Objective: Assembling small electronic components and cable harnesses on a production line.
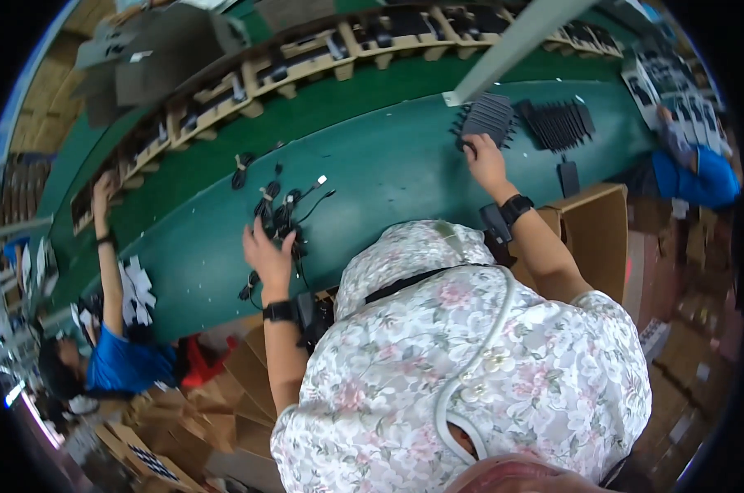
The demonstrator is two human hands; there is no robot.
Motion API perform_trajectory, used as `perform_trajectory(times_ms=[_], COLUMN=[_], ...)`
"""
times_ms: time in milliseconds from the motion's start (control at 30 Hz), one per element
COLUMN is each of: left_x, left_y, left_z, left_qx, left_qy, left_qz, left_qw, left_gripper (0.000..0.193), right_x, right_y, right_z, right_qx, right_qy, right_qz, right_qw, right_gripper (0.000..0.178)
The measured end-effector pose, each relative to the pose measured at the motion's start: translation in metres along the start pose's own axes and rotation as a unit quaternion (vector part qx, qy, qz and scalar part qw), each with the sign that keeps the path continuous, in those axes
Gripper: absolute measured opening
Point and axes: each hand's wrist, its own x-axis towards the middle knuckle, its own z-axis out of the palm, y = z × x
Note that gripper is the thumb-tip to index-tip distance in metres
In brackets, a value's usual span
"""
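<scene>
My left hand (269, 256) is at the left of the green bench, its fingers and thumb apart. It is beside a pile of bundled black cables (285, 215); one has a white plug end (321, 180). Farther right, my right hand (487, 166) has its fingers bent round the near edge of a stack of flat black devices (489, 117) with short prongs along the sides. Its fingertips are partly hidden there. A second row of black devices (559, 125) leans to the right of the stack, and a single black device (568, 177) lies nearer me.
A belt behind the green bench (388, 177) carries cardboard trays (298, 69) with black parts. A grey post (516, 51) slants down behind the stack. An open carton (598, 234) stands by my right arm. Co-workers in blue sit left (129, 361) and right (697, 177).
</scene>
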Motion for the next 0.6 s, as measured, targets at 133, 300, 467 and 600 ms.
perform_trajectory(times_ms=[133,300,467,600], left_x=[-0.035,-0.083,-0.072,-0.060], left_y=[-0.007,-0.031,-0.013,0.000], left_z=[0.000,0.038,0.036,0.035], left_qx=[0.066,0.069,-0.026,0.008], left_qy=[-0.156,-0.137,-0.089,-0.102], left_qz=[-0.101,-0.029,0.001,-0.006], left_qw=[0.980,0.988,0.996,0.995], left_gripper=[0.083,0.076,0.064,0.058], right_x=[0.010,0.027,0.007,-0.007], right_y=[0.033,0.026,0.013,-0.010], right_z=[-0.012,-0.025,-0.005,0.005], right_qx=[-0.085,-0.187,-0.218,-0.206], right_qy=[0.086,-0.149,-0.128,-0.127], right_qz=[0.087,0.132,0.066,0.021], right_qw=[0.989,0.962,0.965,0.970], right_gripper=[0.032,0.084,0.088,0.091])
